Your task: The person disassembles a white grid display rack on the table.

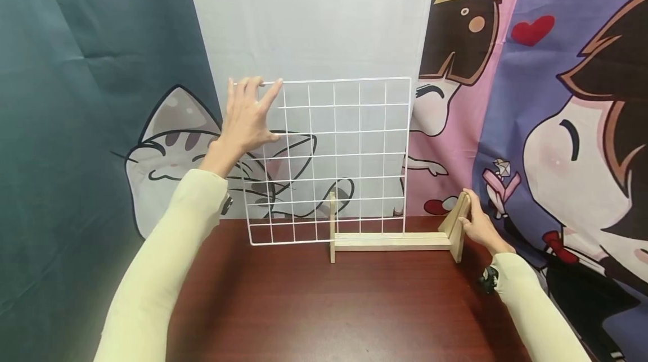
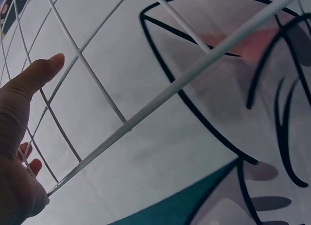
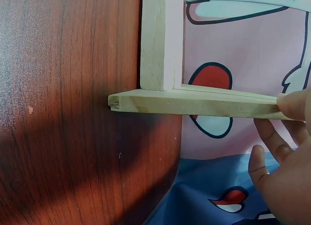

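In the head view, a white wire grid panel (image 1: 334, 132) stands nearly upright, its bottom edge passing across the left upright of a pale wooden stand (image 1: 395, 241). My left hand (image 1: 246, 117) grips the panel at its top left corner, fingers over the top edge and thumb lower down. The left wrist view shows the panel's thick rim (image 2: 160, 99) running away from that hand. At the stand's other end, my right hand (image 1: 480, 226) pinches the top of the tapered wooden end piece (image 3: 194, 103), thumb on one side and fingers on the other.
The stand rests near the back of a dark red-brown wooden table (image 1: 324, 306). Behind it hangs a cloth backdrop (image 1: 324, 19) printed with a cartoon cat and cartoon figures. A dark device (image 1: 489, 279) is worn on the right wrist.
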`<act>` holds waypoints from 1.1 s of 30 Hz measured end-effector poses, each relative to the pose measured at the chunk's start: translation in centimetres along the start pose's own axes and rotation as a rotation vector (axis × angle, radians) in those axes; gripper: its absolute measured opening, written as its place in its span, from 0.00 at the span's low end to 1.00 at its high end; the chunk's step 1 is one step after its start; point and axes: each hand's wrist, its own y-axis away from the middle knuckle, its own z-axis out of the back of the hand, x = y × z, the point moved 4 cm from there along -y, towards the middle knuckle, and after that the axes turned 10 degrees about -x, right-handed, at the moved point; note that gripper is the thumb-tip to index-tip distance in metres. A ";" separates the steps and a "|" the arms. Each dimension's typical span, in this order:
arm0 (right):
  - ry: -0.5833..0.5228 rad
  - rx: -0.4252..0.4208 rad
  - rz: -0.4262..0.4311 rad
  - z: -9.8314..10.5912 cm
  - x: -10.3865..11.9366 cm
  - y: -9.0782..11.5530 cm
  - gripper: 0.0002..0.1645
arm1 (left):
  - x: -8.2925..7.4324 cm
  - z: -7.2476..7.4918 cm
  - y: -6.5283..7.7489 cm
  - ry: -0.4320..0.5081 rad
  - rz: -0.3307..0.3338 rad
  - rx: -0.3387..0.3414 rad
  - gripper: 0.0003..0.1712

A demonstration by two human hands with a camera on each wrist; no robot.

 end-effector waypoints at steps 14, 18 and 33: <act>0.008 -0.003 0.005 -0.1 0.2 0.2 0.50 | 4.0 -0.9 6.0 -0.025 0.034 0.099 0.70; 0.010 -0.008 0.017 -0.1 0.2 0.1 0.51 | 5.0 -0.9 7.4 -0.027 0.051 0.102 0.69; 0.015 -0.005 -0.004 0.0 -0.1 -0.1 0.50 | 8.5 -0.9 11.7 -0.005 0.082 0.173 0.69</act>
